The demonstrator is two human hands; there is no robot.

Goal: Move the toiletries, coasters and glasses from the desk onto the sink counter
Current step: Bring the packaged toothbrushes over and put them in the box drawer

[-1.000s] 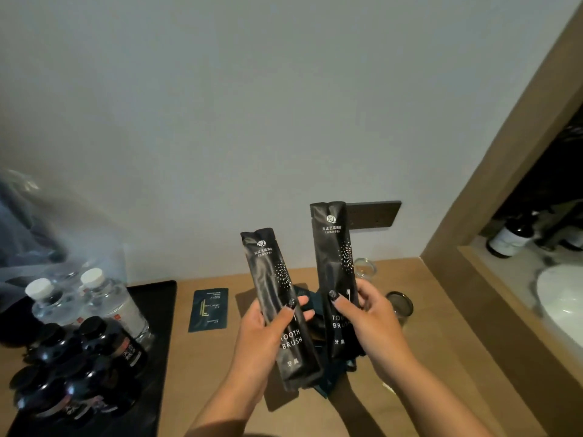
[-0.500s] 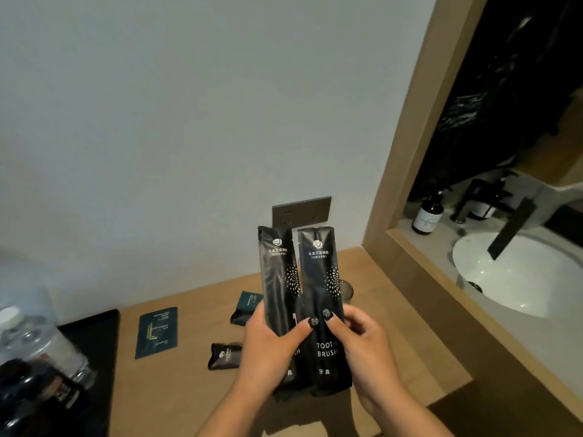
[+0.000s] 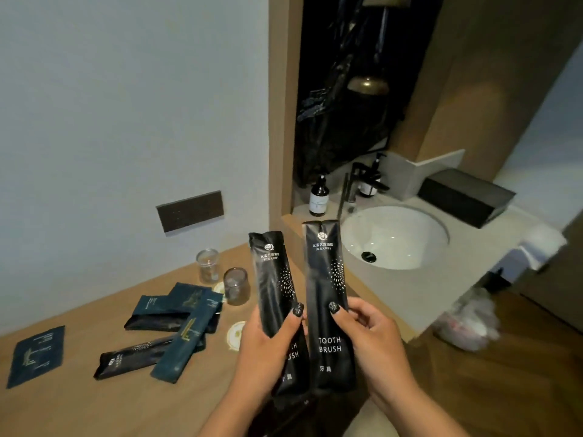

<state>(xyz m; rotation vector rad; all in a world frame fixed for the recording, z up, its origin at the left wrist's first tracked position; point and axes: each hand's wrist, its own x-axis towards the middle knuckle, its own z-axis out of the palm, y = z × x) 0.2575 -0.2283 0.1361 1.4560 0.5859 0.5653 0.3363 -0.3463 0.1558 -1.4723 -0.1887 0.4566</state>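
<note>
My left hand (image 3: 268,351) grips one black toothbrush packet (image 3: 274,279) and my right hand (image 3: 369,339) grips a second black toothbrush packet (image 3: 328,279). Both stand upright, side by side, above the desk's right end next to the sink counter (image 3: 394,294). On the wooden desk (image 3: 94,405) lie several dark toiletry packets (image 3: 176,310), another black packet (image 3: 132,357) and a flat teal sachet (image 3: 36,354). Two glasses (image 3: 207,265) (image 3: 236,286) stand near the wall. A round coaster (image 3: 236,335) lies by my left hand, and another coaster (image 3: 220,287) peeks out beside the nearer glass.
The white basin (image 3: 394,238) fills the middle of the counter, with a black tap (image 3: 356,181) and two dark pump bottles (image 3: 318,197) (image 3: 369,184) behind it. A black box (image 3: 463,197) and a white towel (image 3: 542,244) sit at the counter's right. A plastic bag (image 3: 467,320) lies on the floor.
The view has swung right, so the basin and counter are now in full sight. Both packets have come along in my hands and now stand slightly apart.
</note>
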